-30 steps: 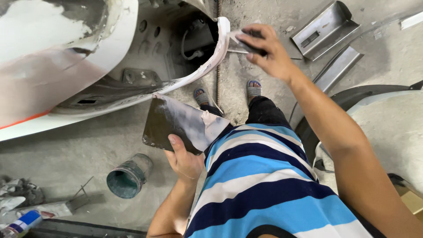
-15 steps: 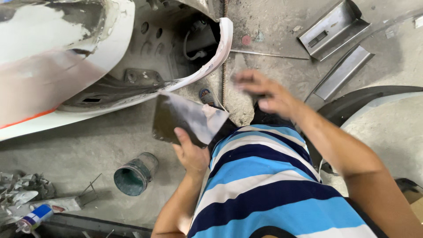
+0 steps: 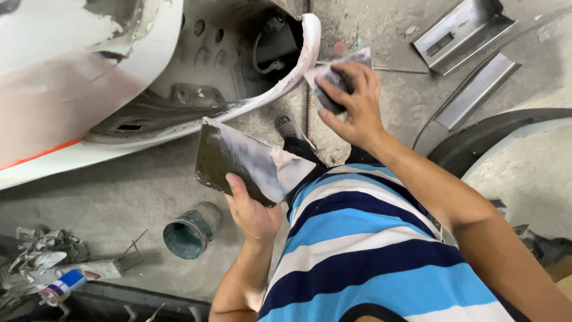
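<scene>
**Holding a filler board and a spreader beside a car panel**

Gripped in the left hand (image 3: 253, 211) is a dark flat board (image 3: 238, 164), smeared across its upper face with pale grey filler; the thumb lies along its lower edge and the fingers are hidden beneath it. The board is held tilted, just below the curved white edge of a car body panel (image 3: 89, 77), near it but apart. A thin flat spreader (image 3: 333, 71), coated in the same grey paste, is pinched in the right hand (image 3: 351, 104) between thumb and curled fingers, and is raised close to the panel's curled lip; whether it touches the lip cannot be told. Both hands are closed firmly on what they carry.

A blue, navy and white striped shirt (image 3: 381, 256) is seen below the arms, and a sandalled foot (image 3: 287, 126) is set on the dusty concrete floor (image 3: 119, 197). An open round tin (image 3: 190, 231) lies on its side near the left forearm. Two bare metal channel pieces (image 3: 465, 33) lie on the floor beyond the right hand, and a dark wheel-arch part (image 3: 494, 134) is seen at the right.
</scene>
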